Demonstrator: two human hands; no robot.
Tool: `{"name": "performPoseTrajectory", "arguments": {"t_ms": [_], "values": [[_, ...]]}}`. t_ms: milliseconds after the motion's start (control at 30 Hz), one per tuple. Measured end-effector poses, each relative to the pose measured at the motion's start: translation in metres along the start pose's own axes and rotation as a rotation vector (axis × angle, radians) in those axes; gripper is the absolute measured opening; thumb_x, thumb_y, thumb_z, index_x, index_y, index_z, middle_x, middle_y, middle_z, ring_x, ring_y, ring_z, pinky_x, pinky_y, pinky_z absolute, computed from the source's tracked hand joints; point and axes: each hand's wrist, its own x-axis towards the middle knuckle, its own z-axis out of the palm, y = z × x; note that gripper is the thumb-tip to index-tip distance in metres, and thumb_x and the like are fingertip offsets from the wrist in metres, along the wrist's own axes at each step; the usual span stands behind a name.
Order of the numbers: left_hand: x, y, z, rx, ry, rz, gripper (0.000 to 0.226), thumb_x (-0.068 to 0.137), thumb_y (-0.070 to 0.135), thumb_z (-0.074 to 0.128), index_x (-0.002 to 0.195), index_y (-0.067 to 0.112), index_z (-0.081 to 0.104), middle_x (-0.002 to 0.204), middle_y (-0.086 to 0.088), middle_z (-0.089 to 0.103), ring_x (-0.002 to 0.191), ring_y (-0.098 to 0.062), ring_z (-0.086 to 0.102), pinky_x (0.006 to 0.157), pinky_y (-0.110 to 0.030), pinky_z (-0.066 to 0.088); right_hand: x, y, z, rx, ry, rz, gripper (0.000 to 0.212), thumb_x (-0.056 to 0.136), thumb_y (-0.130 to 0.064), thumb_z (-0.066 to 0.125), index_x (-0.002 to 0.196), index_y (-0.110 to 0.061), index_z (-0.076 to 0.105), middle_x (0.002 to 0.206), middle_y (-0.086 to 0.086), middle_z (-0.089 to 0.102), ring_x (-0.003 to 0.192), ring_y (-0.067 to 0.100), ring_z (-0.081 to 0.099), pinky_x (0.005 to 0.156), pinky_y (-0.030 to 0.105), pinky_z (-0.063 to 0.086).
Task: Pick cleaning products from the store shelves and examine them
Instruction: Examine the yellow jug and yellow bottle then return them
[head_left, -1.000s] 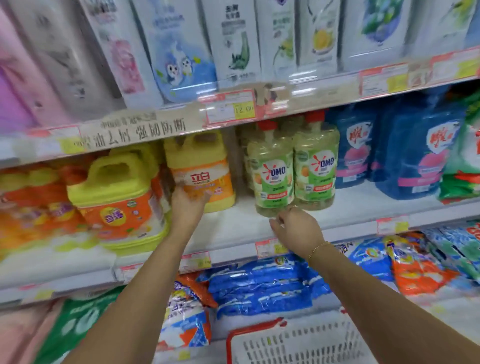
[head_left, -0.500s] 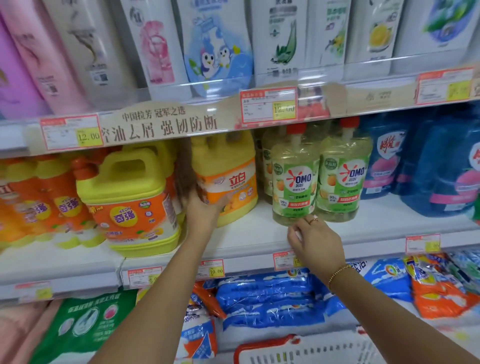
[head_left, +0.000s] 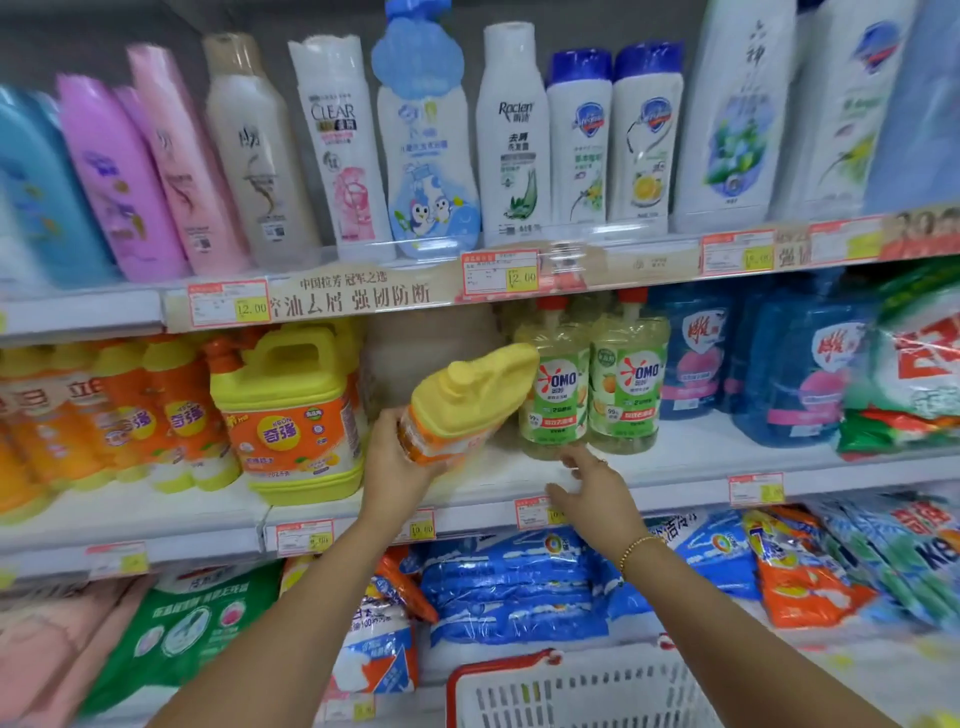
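Tilt is the thing to watch here. Your left grip (head_left: 395, 462) has its fingers curled round the low, orange end of the yellow bottle (head_left: 467, 405). The bottle is up in the air just in front of the middle shelf (head_left: 701, 462), not standing on it. It leans a lot: its long way runs from low on the left, at your grip, up to the right. There its yellow top and cap come close to the green bottles (head_left: 626, 384). I cannot tell if it touches them. So most of the bottle sticks out to the right of the grip that holds it. Your right grip (head_left: 592, 493) is wide open, fingers spread, with nothing in it. It is by the near edge of the shelf, just below the green bottles, to the right of the yellow bottle and a bit lower. That makes it the nearer one to the free top end. I think it should go up and left to hold that end, so you can bring the bottle near and turn the label to you. Mind the green bottles as it swings.
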Motion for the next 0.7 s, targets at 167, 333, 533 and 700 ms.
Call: {"name": "performPoseTrajectory", "arguments": {"t_ms": [167, 333, 533, 700], "values": [[-0.034, 0.029, -0.024, 0.079, -0.054, 0.179, 0.058, 0.067, 0.014, 0.085, 0.115, 0.025, 0.055, 0.110, 0.006, 0.060, 0.101, -0.004, 0.056, 0.080, -0.015, 0.044, -0.033, -0.034, -0.005, 0.223, 0.045, 0.026, 0.080, 0.084, -0.020, 0.069, 0.149, -0.016, 0.022, 0.132, 0.009, 0.052, 0.121, 0.022, 0.051, 0.095, 0.035, 0.047], [-0.066, 0.076, -0.044, 0.083, -0.063, 0.334, 0.065, 0.064, 0.008, 0.085, 0.118, 0.026, 0.055, 0.116, 0.006, 0.059, 0.108, -0.008, 0.054, 0.089, -0.018, 0.043, -0.063, -0.053, -0.010, 0.517, 0.164, -0.043, 0.081, 0.080, -0.017, 0.075, 0.145, -0.020, 0.026, 0.112, -0.014, 0.051, 0.115, 0.013, 0.054, 0.097, 0.031, 0.046], [-0.096, 0.135, -0.043, -0.258, -0.060, 0.152, 0.070, 0.053, 0.041, 0.091, 0.110, 0.052, 0.053, 0.109, 0.016, 0.066, 0.102, 0.003, 0.060, 0.084, -0.017, 0.050, -0.095, -0.058, -0.028, 0.543, 0.293, -0.255, 0.091, 0.077, -0.033, 0.076, 0.142, -0.052, 0.015, 0.146, -0.020, 0.031, 0.128, -0.003, 0.037, 0.099, 0.020, 0.044], [-0.109, 0.165, -0.030, -0.686, -0.049, -0.084, 0.063, 0.062, 0.021, 0.082, 0.119, 0.028, 0.057, 0.115, 0.006, 0.069, 0.106, -0.011, 0.066, 0.086, -0.037, 0.056, -0.117, -0.051, -0.031, -0.119, 0.599, -0.652, 0.109, 0.069, -0.029, 0.082, 0.148, -0.041, 0.009, 0.160, -0.001, 0.001, 0.147, 0.021, 0.008, 0.105, 0.032, 0.035]]}}
